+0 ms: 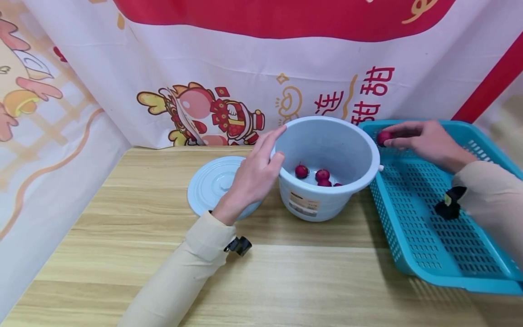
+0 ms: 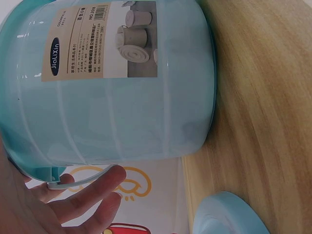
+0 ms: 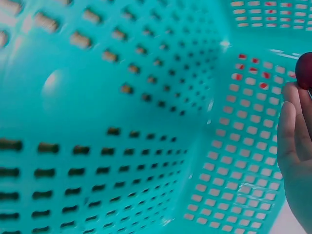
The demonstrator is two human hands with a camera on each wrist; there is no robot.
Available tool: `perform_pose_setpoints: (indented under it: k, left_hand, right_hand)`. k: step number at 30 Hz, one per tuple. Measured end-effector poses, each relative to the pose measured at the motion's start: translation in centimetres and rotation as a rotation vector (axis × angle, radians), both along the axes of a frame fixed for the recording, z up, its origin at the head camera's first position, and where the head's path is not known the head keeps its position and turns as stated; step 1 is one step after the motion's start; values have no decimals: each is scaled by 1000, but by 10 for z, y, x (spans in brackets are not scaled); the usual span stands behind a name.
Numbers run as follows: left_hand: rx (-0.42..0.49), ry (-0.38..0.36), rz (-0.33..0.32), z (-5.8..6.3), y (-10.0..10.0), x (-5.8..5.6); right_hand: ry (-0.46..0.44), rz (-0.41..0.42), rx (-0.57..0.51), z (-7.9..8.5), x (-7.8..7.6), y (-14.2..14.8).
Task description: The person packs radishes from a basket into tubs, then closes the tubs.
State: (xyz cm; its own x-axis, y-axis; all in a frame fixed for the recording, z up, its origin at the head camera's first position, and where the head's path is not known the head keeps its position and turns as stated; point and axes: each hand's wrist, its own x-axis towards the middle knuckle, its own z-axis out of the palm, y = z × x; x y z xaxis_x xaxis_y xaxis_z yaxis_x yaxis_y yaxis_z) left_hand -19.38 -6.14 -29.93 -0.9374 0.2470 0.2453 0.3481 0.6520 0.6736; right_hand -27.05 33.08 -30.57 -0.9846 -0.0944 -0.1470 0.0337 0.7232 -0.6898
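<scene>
My right hand (image 1: 429,141) pinches a small round red radish (image 1: 384,138) between thumb and fingertips, above the far left corner of the turquoise basket (image 1: 388,218). The same radish (image 3: 305,71) shows at the right edge of the right wrist view. At the left side of a light blue bucket (image 1: 327,200), my left hand (image 1: 255,175) rests by the rim with its fingers extended. In the left wrist view those fingers lie beside the bucket's thin handle (image 2: 83,183). Several red radishes (image 1: 301,171) lie on the bucket's bottom, partly hidden by the near rim.
A round light blue lid (image 1: 208,186) lies on the wooden table (image 1: 122,254), partly under my left forearm. The basket stands right beside the bucket. A printed cloth (image 1: 229,59) hangs behind the table and along its left side.
</scene>
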Motion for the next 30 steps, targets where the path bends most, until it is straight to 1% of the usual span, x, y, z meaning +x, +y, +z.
perform_pose_setpoints:
  k: [5,10,15,21,26,30]
  left_hand:
    - [4,-1,-2,0,0,0]
    - [7,-3,-2,-1,0,0]
    - [3,-6,0,-2,-1,0]
    - [4,-9,1,-2,-1,0]
    - [5,-1,-1,-1,-1,-1]
    - [1,3,-3,-1,0,-1]
  right_hand:
    - [54,-38,-38,11,5,-4]
    - [105,-52,-66,22,11,-10]
    - [166,-73,-130,32,18,-20]
    - [244,-47,-207,42,24,-35]
    - [301,-29,-199,49,31,-47]
    - [347,-15,-155,54,35,-57]
